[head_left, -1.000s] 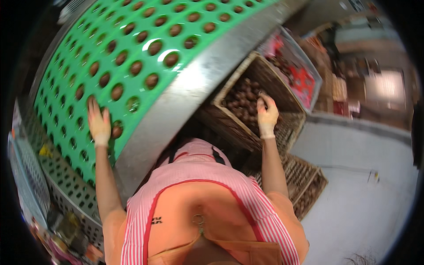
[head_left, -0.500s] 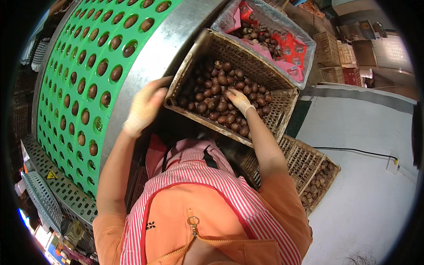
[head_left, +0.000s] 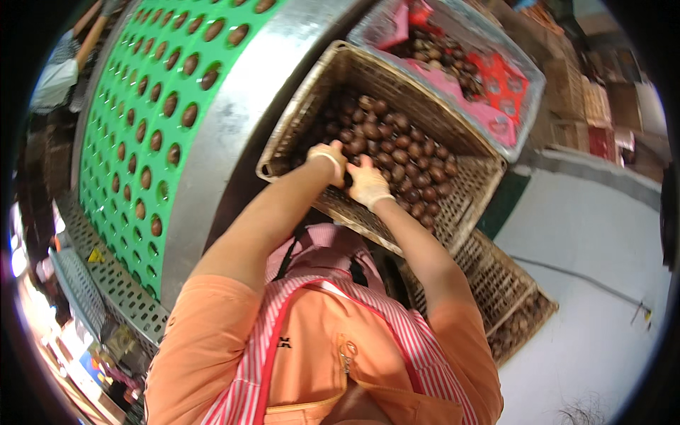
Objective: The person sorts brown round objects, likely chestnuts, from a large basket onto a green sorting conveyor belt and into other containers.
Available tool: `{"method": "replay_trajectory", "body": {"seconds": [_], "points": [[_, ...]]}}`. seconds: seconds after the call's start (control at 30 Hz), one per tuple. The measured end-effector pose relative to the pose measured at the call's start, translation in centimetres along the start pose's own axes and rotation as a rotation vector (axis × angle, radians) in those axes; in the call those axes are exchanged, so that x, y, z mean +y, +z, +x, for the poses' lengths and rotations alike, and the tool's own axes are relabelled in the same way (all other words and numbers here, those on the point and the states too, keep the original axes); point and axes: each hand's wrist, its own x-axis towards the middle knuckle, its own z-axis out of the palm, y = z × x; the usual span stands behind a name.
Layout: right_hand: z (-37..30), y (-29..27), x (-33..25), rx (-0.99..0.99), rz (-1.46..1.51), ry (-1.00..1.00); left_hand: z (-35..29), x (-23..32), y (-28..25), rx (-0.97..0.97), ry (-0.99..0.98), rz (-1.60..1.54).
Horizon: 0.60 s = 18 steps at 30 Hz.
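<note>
A woven brown plastic crate (head_left: 283, 136) holds many dark brown, egg-shaped things (head_left: 414, 152) in a loose heap. Over its near side, my gloved left hand (head_left: 327, 161) reaches in with bent fingers, partly smeared by motion; whether anything is in them does not show. Just to its right, my gloved right hand (head_left: 370, 185) lies at the heap's near edge. Its thumb and forefinger are apart, and its other fingers are partly hidden. Left of the crate, a curved green panel (head_left: 161, 108) has rows of holes, many with a similar brown thing in them.
A wide metal rim (head_left: 234, 113) borders the green panel. Behind the crate stands a lined bin (head_left: 524, 134) with more brown things and red and pink wrappers. Another crate (head_left: 506, 287) sits low at the right, near a pale surface (head_left: 588, 234) crossed by a dark cable. Another person's arm (head_left: 92, 35) shows top left.
My left hand has moved right, from beside the metal rim into the crate. My right hand has drawn back toward the crate's near side. The view has shifted slightly.
</note>
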Motion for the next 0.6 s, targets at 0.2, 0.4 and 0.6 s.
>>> {"method": "replay_trajectory", "body": {"seconds": [0.2,0.4,0.6], "points": [[-2.6,-0.5,0.5,-0.132,0.027,0.034,0.7,-0.6,1.5,0.017,-0.005,0.011],[-0.7,1.9,0.0,-0.130,0.037,0.113,4.2,-0.7,2.1,-0.361,-0.027,0.040],[-0.7,0.8,0.7,-0.070,-0.052,0.028,1.4,1.4,1.9,-0.105,0.056,0.128]]}}
